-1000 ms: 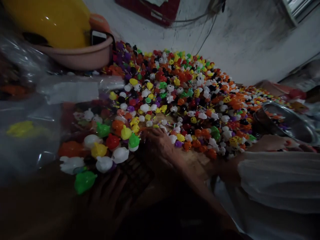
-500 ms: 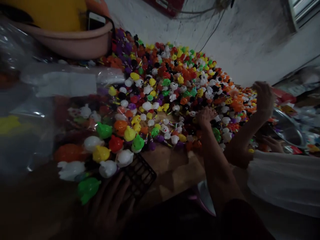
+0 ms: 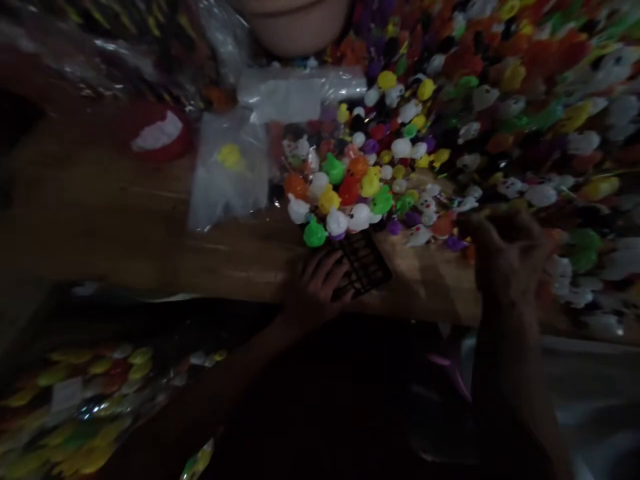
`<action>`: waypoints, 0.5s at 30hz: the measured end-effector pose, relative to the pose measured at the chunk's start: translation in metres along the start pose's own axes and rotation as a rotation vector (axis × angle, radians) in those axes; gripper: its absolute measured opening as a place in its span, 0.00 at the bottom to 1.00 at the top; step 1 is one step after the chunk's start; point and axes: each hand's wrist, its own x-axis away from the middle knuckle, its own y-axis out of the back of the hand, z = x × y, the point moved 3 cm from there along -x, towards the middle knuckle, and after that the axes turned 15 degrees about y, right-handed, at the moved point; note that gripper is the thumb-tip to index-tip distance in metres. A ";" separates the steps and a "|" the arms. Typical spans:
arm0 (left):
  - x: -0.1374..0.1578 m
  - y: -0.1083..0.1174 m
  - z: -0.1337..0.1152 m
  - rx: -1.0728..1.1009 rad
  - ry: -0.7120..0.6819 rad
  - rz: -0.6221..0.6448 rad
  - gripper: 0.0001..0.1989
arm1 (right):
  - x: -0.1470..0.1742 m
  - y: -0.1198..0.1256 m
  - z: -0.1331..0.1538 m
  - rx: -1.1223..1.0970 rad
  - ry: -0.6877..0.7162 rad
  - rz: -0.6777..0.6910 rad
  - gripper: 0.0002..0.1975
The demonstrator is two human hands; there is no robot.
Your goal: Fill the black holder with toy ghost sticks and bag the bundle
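My left hand [image 3: 319,281] lies at the left edge of a black slotted rack [image 3: 367,263], its fingers stretched out and touching the rack. Small plastic animal-head toys stand bunched at the rack's far side: a green toy [image 3: 315,233], a white toy [image 3: 337,222], a red toy [image 3: 349,191] and several others in yellow and orange. My right hand [image 3: 507,250] is over the near edge of a large toy heap [image 3: 520,120], fingers bent. Blur and darkness hide whether it grips a toy.
A clear plastic bag [image 3: 227,180] with a yellow shape lies left of the rack. Behind it are a red round container [image 3: 160,137] and a pink basin [image 3: 300,27]. Bagged yellow toys [image 3: 75,400] sit low at left, below the wooden table edge [image 3: 240,280].
The view has swung left and down, so the co-worker's arm is out of sight. My right hand now has bent fingers nearer the heap's front edge; my left hand stays by the rack.
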 end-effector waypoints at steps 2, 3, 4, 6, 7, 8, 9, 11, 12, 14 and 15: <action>0.001 0.002 0.002 0.029 -0.013 -0.023 0.15 | 0.050 -0.017 0.004 -0.241 -0.224 0.073 0.12; 0.002 0.004 0.002 0.046 -0.024 -0.036 0.12 | 0.071 -0.023 0.003 -0.300 -0.293 0.086 0.14; 0.004 0.006 0.003 0.066 -0.037 -0.041 0.11 | 0.089 -0.027 0.002 -0.307 -0.322 0.086 0.15; 0.012 0.011 0.004 0.095 -0.057 -0.031 0.10 | 0.112 -0.029 -0.003 -0.183 -0.245 0.112 0.15; 0.017 0.012 0.005 0.102 -0.063 -0.017 0.10 | 0.118 -0.028 -0.005 -0.076 -0.152 0.153 0.14; 0.022 0.014 0.007 0.101 -0.070 0.001 0.11 | 0.122 -0.027 -0.007 0.035 -0.041 0.211 0.14; 0.028 0.015 0.007 0.094 -0.081 0.016 0.12 | 0.124 -0.026 -0.008 0.142 0.071 0.278 0.14; 0.036 0.018 0.008 0.074 -0.103 0.036 0.15 | 0.125 -0.026 -0.011 0.327 0.252 0.378 0.16; 0.039 0.020 0.008 0.072 -0.108 0.042 0.15 | 0.124 -0.026 -0.013 0.409 0.300 0.410 0.17; 0.039 0.024 0.006 0.099 -0.095 0.043 0.14 | 0.121 -0.028 -0.015 0.560 0.324 0.458 0.19; 0.037 0.027 0.005 0.125 -0.071 0.036 0.12 | 0.120 -0.030 -0.015 0.613 0.315 0.484 0.20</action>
